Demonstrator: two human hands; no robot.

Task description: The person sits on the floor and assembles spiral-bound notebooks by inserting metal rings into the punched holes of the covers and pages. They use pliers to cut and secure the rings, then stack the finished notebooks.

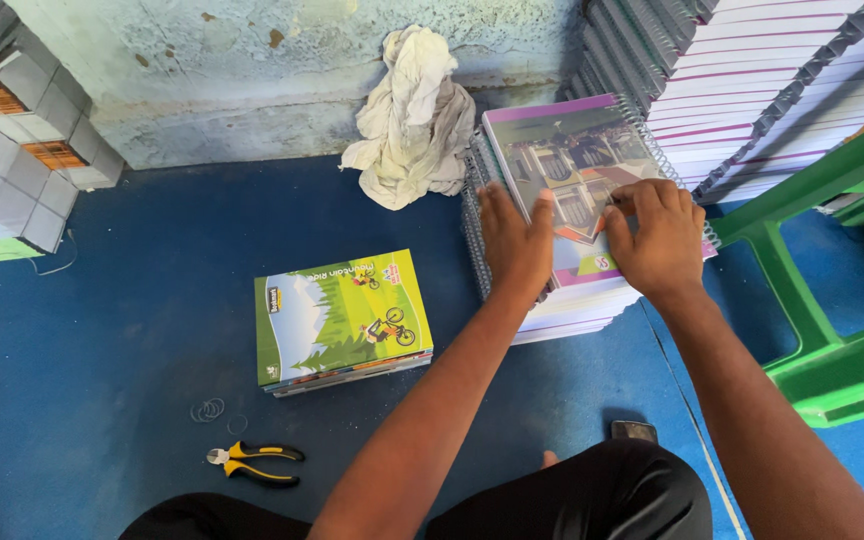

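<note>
1. Left hand [514, 238] lies flat, fingers spread, pressing on the top notebook [577, 185], apparently to steady it on its stack [572, 310].
2. Right hand [658, 238] sits just beside that grip, fingertips curled and pinching at the cover's middle; what they pinch, I cannot tell.
3. The cover under both grips is purple-edged with a building picture, wire spine on the left.
4. Well left of the hands, a green notebook pile [342, 320] with a cyclist picture lies on the blue floor [152, 330].
5. Nearer the knees, yellow-handled pliers [252, 463].
</note>
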